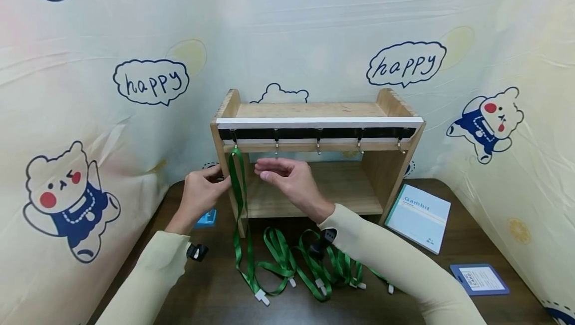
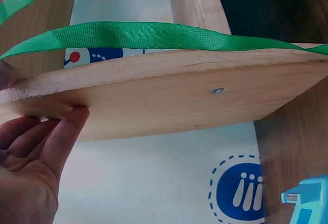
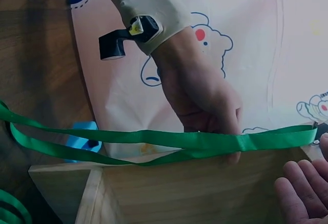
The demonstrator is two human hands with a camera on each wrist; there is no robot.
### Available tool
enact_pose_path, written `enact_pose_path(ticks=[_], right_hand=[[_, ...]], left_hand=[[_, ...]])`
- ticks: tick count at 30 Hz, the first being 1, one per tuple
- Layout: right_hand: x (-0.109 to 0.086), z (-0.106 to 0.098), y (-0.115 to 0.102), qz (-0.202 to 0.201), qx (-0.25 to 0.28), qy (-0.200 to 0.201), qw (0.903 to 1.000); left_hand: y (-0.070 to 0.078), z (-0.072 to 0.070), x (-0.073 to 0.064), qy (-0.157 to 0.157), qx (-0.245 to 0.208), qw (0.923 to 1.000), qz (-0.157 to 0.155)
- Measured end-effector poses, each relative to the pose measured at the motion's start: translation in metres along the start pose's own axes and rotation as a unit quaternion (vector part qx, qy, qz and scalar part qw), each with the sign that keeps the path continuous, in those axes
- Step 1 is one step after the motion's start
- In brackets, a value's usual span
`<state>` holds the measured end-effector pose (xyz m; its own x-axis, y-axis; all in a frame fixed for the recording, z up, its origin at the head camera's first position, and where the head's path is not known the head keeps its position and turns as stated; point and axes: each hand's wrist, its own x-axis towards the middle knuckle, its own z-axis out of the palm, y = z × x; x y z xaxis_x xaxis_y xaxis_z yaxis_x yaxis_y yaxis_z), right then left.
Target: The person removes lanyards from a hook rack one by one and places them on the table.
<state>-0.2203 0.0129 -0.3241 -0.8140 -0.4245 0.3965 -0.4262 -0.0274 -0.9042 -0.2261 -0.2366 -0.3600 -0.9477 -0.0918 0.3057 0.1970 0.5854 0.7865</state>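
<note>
A green lanyard (image 1: 238, 200) hangs from the leftmost hook (image 1: 233, 136) of a wooden shelf (image 1: 310, 110), its white clip (image 1: 262, 297) down at the table. My left hand (image 1: 202, 192) grips the shelf's left side panel (image 2: 154, 101), thumb at the front edge and fingers against the outer face. Beside the hanging strap, my right hand (image 1: 292, 175) is held in front of the shelf opening with its fingers extended and nothing in them. The right wrist view shows those fingers (image 3: 302, 190) near the strap's upper end.
Several more green lanyards (image 1: 280, 260) lie bundled on the dark table before the shelf. Bare hooks (image 1: 319, 143) line the rail to the right. A Gambit booklet (image 1: 420, 217) and a blue card holder (image 1: 479, 280) lie right; a light-blue plastic item (image 1: 205, 218) sits left.
</note>
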Motion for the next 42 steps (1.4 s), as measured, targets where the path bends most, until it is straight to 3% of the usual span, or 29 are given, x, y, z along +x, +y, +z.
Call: enact_pose_path(ticks=[12, 28, 42], right_hand=[[0.01, 0.019, 0.001, 0.009, -0.027, -0.004, 0.9996], [0.022, 0.037, 0.002, 0.091, -0.023, 0.033, 0.995], [0.03, 0.049, -0.001, 0.107, -0.005, 0.033, 0.9937]], left_hand=[[0.001, -0.001, 0.0, -0.002, -0.001, 1.0, -0.001], [0.0, 0.001, -0.001, 0.0, 0.002, 0.9999, 0.016], [-0.003, -0.001, -0.001, -0.002, 0.001, 0.9994, 0.035]])
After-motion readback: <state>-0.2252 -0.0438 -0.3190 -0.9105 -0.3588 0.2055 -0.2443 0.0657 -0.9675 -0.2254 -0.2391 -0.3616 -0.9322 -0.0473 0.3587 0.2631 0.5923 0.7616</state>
